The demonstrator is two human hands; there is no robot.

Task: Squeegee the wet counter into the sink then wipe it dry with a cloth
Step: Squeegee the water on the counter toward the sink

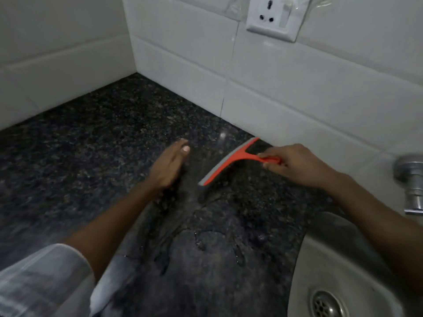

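An orange squeegee (231,160) with a grey rubber blade lies slanted on the dark speckled granite counter (91,138), close to the tiled back wall. My right hand (295,164) grips its orange handle. My left hand (168,167) is to the left of the blade, fingers straight, edge-on against the counter. Water streaks and droplets (201,227) spread over the counter between my arms. The steel sink (325,259) is at the lower right, with its drain (327,305) in view. No cloth is in view.
White tiled walls (286,88) meet in a corner at the back left. A white power socket (274,17) sits on the wall above. A chrome tap (412,184) sticks out at the right edge. My striped sleeve (43,280) fills the lower left.
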